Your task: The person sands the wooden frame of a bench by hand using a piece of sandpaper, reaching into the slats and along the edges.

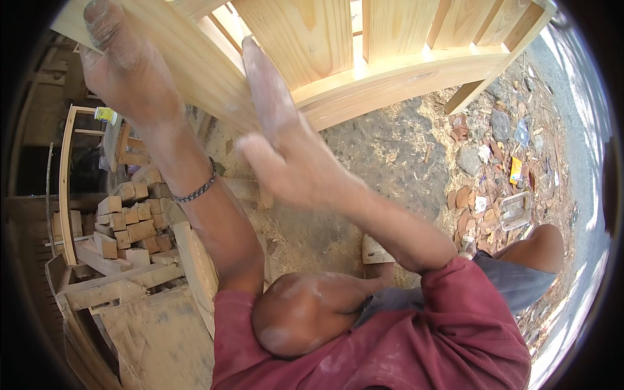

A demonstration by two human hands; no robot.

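— Item one: what do your hands have?

— My left hand (127,78) is clasped over the upper edge of a pale wooden frame (390,71), fingers curled over the far side of its sloping rail, thumb end up by the top of the picture. A dark beaded bracelet (195,190) sits on that wrist. My right hand (279,136) lies flat and open against the same rail, fingers straight and pressed along the wood, grasping nothing. Both hands are dusted pale.

— Item two: the frame itself, location and build?

— It fills the top of the view, slanting from upper left down to the right. Upright slats (305,36) stand side by side behind a broad curved crosspiece, and one leg (484,88) comes down to the ground at the right.

— Item three: what lies about?

— Left of my arm, a stack of short wood blocks (130,224), with sawn boards (130,279) below it and a curved wooden piece (65,188) standing behind. A small block (377,250) lies on the ground just beside my right elbow. The ground (390,162) is bare earth strewn with shavings; to the right, stones, litter and a clear plastic container (515,209).

— Item four: yourself?

— Red sleeves (455,325), one bare knee (299,312) drawn up at centre, the other (539,244) at right.
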